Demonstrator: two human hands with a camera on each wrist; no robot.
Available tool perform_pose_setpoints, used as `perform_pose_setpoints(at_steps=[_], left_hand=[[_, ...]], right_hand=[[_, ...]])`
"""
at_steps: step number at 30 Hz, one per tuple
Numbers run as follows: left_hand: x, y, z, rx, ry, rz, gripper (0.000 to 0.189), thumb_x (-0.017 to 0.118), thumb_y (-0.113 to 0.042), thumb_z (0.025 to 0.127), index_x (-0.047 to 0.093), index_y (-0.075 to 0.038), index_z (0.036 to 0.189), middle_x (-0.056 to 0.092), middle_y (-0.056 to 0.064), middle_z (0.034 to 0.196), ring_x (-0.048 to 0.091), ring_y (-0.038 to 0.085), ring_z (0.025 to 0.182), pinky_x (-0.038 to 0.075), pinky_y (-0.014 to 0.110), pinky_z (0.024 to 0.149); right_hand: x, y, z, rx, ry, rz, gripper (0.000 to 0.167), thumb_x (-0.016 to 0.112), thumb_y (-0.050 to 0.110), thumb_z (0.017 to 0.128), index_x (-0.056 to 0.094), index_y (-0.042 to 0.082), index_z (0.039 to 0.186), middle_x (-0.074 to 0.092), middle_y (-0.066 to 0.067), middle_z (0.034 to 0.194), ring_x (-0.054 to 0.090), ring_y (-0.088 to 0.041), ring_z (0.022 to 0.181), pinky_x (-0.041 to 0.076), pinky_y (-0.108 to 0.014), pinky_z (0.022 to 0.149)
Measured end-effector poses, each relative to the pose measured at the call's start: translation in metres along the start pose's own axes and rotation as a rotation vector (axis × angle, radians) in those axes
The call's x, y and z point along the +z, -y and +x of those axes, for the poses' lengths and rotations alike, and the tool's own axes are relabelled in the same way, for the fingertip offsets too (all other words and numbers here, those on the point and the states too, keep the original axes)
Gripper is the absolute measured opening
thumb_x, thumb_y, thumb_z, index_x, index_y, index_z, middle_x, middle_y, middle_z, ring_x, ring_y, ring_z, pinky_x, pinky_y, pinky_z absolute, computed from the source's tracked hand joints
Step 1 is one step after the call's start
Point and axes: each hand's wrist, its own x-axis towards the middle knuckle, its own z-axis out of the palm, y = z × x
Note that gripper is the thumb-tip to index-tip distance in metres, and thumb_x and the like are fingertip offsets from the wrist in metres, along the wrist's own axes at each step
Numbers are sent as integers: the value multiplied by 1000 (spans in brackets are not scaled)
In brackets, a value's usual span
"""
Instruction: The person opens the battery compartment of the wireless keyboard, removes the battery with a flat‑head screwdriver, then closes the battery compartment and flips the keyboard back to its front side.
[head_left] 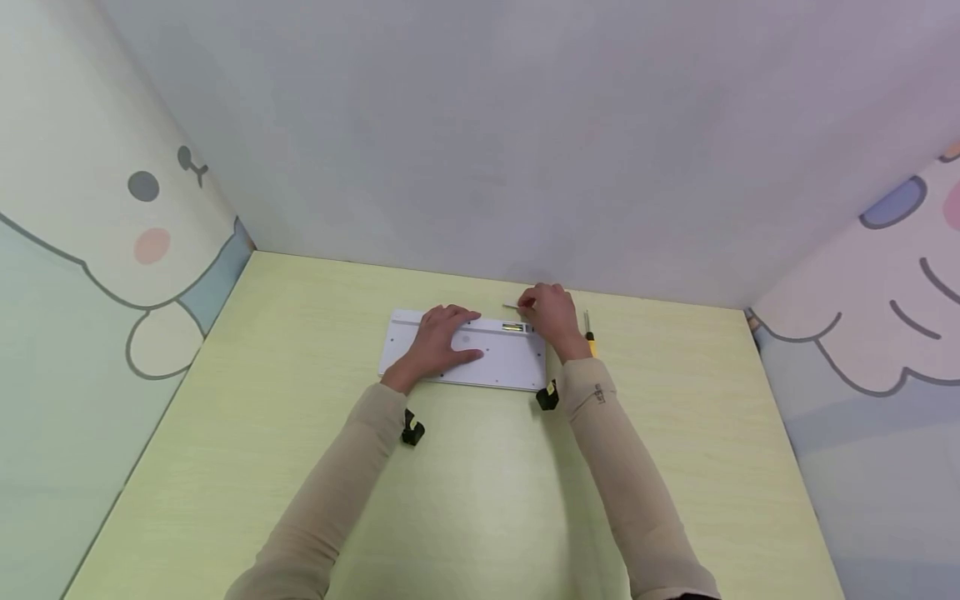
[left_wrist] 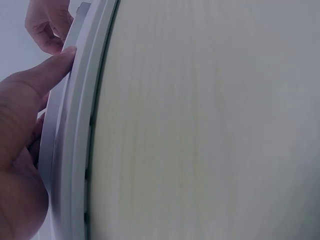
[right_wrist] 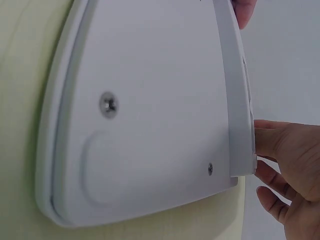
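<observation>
A white keyboard (head_left: 506, 360) lies face down on the table, its screwed back and raised far ridge showing. An uncovered battery slot (head_left: 513, 327) in the ridge has something yellowish inside. My left hand (head_left: 438, 342) holds the keyboard, thumb across the back and fingers over the far edge. Just beyond the far right corner is my right hand (head_left: 552, 315), fingers bent. A thin grey strip (head_left: 510, 306) meets its fingertips; whether they pinch it is unclear. In the right wrist view, the ridge partly hides the right hand's fingers (right_wrist: 272, 176) behind the keyboard's back (right_wrist: 150, 75).
A screwdriver with a yellow and black handle (head_left: 591, 342) lies right of my right wrist. The pale yellow-green table (head_left: 480, 500) meets a grey wall (head_left: 450, 167) close behind the keyboard. Black camera mounts (head_left: 548, 396) sit at both wrists. Cartoon-printed walls (head_left: 97, 350) flank the table.
</observation>
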Motion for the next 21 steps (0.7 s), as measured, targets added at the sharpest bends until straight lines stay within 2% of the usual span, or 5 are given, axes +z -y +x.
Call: perform_pose_setpoints(at_steps=[9, 21], left_hand=[[2, 2, 1, 3, -4, -7, 69, 78, -43, 89, 52, -19, 148, 55, 7, 146, 44, 27, 145, 14, 51, 132], [0, 3, 2, -13, 10, -1, 69, 77, -44, 89, 52, -21, 149, 55, 5, 146, 43, 26, 145, 14, 50, 132]], right_hand=[[0, 0, 2, -16, 0, 20, 13, 70, 12, 96, 80, 9, 105, 76, -9, 107, 66, -30, 106, 53, -47, 101], [-1, 0, 0, -29, 14, 38, 16, 66, 8, 98, 78, 7, 109, 74, -11, 112, 67, -30, 109, 56, -46, 99]])
